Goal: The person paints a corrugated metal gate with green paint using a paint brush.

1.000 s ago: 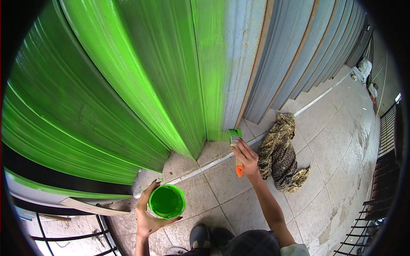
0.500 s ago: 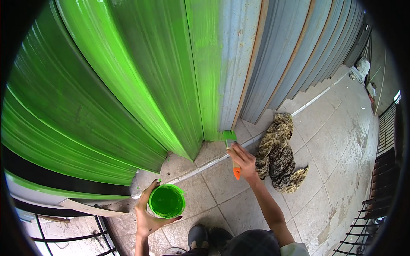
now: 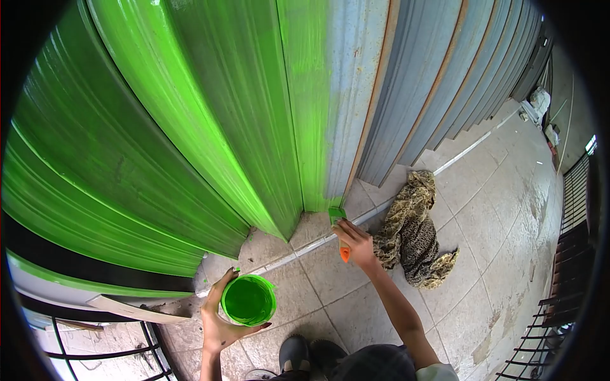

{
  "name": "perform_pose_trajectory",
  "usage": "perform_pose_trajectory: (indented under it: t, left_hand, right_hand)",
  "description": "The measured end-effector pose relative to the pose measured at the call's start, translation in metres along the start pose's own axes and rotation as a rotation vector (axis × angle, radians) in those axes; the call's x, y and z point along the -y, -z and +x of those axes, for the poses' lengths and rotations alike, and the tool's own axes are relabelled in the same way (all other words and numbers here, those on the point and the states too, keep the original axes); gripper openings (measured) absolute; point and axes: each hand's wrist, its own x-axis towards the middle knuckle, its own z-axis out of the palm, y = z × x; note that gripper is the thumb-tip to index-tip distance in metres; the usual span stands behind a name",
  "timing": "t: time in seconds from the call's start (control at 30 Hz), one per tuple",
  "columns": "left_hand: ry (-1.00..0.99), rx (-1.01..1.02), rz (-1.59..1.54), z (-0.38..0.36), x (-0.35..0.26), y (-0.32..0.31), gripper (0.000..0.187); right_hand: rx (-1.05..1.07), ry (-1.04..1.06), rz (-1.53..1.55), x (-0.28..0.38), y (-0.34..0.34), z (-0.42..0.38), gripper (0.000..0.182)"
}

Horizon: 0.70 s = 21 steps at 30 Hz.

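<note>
- Green paint (image 3: 246, 301) sits in a small round tub (image 3: 274, 303), and the same green coats the left part of the corrugated metal sheeting (image 3: 238, 108).
- Left hand (image 3: 218, 315): thumb and fingers curve round the tub's sides, its mouth turned up; it hangs in the same spot as a second ago.
- Right hand (image 3: 359, 246): fingers and thumb pinch the paintbrush (image 3: 345, 253) near its metal band, orange handle end pointing back towards the person.
- Over the last second the brush has slipped down and a little leftward, away from the corner by the rusty edge (image 3: 389, 38). Its green-loaded bristles (image 3: 337, 214) are now at the foot of the freshly streaked strip; whether they touch metal or sit just below it, I cannot tell.
- That suggests attention is on the bottom lip of this strip, while the grey-blue band (image 3: 356, 70) between the green and the rusty edge remains largely bare.
- Leopard-print cloth (image 3: 422, 244) lies crumpled on the tiled floor (image 3: 483, 222), just beside the right hand; dark boots (image 3: 295, 352) stand between the forearms.
</note>
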Motion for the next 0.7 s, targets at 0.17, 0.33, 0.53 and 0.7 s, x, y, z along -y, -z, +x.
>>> perform_pose_trajectory:
  t: [0.17, 0.33, 0.53, 0.7]
  left_hand:
    - [-0.011, 0.003, 0.005, 0.003, -0.005, 0.001, 0.113]
    - [-0.005, 0.0, 0.02, 0.001, -0.004, 0.0, 0.113]
    - [-0.004, -0.012, -0.008, 0.0, -0.005, 0.003, 0.112]
    - [-0.002, -0.017, -0.01, -0.002, -0.001, 0.004, 0.112]
  right_hand:
    - [-0.11, 0.053, -0.041, 0.007, 0.019, 0.051, 0.03]
    - [-0.358, 0.206, -0.107, 0.03, 0.049, 0.079, 0.024]
    - [-0.014, 0.166, -0.178, 0.013, -0.011, 0.011, 0.018]
    - [0.092, 0.132, -0.131, -0.009, -0.031, 0.009, 0.02]
